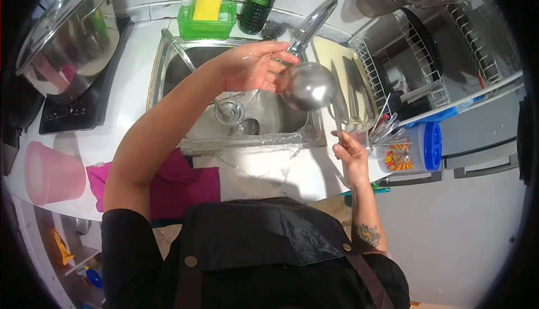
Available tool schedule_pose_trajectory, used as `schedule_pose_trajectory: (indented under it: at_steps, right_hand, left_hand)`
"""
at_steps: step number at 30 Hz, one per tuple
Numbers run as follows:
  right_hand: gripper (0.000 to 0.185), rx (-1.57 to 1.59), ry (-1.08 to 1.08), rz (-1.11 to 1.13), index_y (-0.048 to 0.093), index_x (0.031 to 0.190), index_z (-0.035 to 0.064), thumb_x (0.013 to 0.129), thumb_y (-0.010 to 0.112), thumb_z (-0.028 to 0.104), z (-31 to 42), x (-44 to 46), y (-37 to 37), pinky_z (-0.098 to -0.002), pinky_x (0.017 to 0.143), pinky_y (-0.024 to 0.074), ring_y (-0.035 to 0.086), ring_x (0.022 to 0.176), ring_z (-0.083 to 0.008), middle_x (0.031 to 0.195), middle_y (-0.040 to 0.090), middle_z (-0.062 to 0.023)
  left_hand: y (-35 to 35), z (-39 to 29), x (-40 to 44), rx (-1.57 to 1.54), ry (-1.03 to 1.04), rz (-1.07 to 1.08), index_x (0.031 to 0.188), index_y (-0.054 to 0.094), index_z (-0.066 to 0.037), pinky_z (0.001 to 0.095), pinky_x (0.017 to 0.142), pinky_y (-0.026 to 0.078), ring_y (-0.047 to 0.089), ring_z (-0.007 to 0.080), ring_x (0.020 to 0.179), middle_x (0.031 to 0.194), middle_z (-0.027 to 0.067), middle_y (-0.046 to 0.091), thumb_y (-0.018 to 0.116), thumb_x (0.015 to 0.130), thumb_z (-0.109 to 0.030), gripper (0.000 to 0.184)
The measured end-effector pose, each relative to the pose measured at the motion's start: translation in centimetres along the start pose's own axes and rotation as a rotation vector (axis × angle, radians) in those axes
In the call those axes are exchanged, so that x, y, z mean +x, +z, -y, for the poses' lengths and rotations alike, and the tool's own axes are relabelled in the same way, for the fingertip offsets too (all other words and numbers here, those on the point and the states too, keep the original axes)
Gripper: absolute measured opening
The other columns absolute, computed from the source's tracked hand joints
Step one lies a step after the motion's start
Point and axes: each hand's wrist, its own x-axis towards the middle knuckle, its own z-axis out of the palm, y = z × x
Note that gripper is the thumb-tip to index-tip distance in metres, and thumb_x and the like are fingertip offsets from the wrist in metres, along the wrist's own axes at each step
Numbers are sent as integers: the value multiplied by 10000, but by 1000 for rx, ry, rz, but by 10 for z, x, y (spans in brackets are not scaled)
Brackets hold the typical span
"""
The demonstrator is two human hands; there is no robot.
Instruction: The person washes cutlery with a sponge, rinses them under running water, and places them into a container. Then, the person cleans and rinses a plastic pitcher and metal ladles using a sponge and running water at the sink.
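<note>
A metal ladle (307, 86) with a round bowl is over the right part of the steel sink (269, 109). Its handle runs down to my right hand (351, 153), whose fingers are closed round it. Beside the bowl, on its left, my left hand (257, 67) is wet, with its fingers apart under the faucet (315, 22); whether it touches the bowl is unclear. Another ladle or spoon (247, 127) lies in the sink near the drain (229, 111).
Behind the sink stand a green caddy (206, 28) with a yellow sponge (208, 5) and a dark green bottle (260, 3). A large pot (78, 39) and pink tub (55, 173) are left. Dish rack (438, 78), utensils (387, 132) and blue-lidded container (431, 146) are right.
</note>
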Motion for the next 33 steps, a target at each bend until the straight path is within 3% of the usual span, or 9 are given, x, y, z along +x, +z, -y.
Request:
schedule_pose_trajectory:
  at_steps: [2,3,10,11,14,18,26,29,33]
  right_hand:
    - [323,22,-89,-31,562,1011,5,713,647,95,2,-11,-6,-188,568,314,404,631,-48,733,499,40]
    - [302,38,-34,3,567,1027,14,740,630,81,0,-14,-13,-212,712,381,462,771,-67,880,538,23]
    - [94,-131,-55,109,621,808,-12,719,629,18,0,-15,-8,-242,747,383,477,771,-114,790,552,-32]
    - [55,-139,-17,97,631,757,-2,707,640,19,-4,-14,-9,-245,730,384,485,773,-124,785,561,-41]
    - [88,0,-72,68,627,782,-12,700,645,13,-6,-10,-6,-240,724,387,492,781,-112,767,573,-30]
    - [131,73,-157,75,620,811,-14,682,639,-26,2,-7,-3,-244,690,422,545,740,-118,829,611,-40]
    - [219,182,-206,115,604,895,-6,681,649,-9,0,5,-18,-228,652,430,537,701,-94,840,610,-53]
    - [288,276,-126,84,586,979,-2,705,657,53,-1,20,-25,-176,514,343,434,577,-42,827,602,-33]
    - [248,194,-10,138,584,974,-9,736,626,48,-6,37,-20,-164,457,286,382,525,-33,663,526,18]
  left_hand:
    - [23,-13,-10,26,-40,-2,1148,396,8,320,780,441,542,197,895,1037,143,530,333,894,-376,464]
    - [30,-16,-12,25,-20,3,1141,401,-3,340,802,429,536,217,915,1036,155,529,346,883,-405,481]
    - [51,-33,-20,48,83,172,1100,444,-21,338,823,408,534,220,940,1024,194,550,373,879,-396,441]
    - [54,-35,-22,8,108,209,1097,406,62,323,822,409,521,242,915,950,224,555,509,815,-360,518]
    - [59,-39,-24,124,123,156,1057,481,2,303,824,406,546,214,930,1027,206,554,389,885,-341,394]
    - [70,-43,-30,126,130,151,1042,490,16,289,809,412,552,201,912,1018,203,559,389,887,-332,395]
    - [62,-27,-24,287,127,219,1131,454,28,232,747,428,535,136,900,1016,119,565,551,808,-112,366]
    - [23,-4,0,25,101,180,1033,512,-35,249,704,460,535,78,729,873,1,565,610,781,-188,310]
    - [-14,25,11,-173,129,119,950,531,-59,227,675,463,533,80,698,827,-23,567,589,793,-208,224]
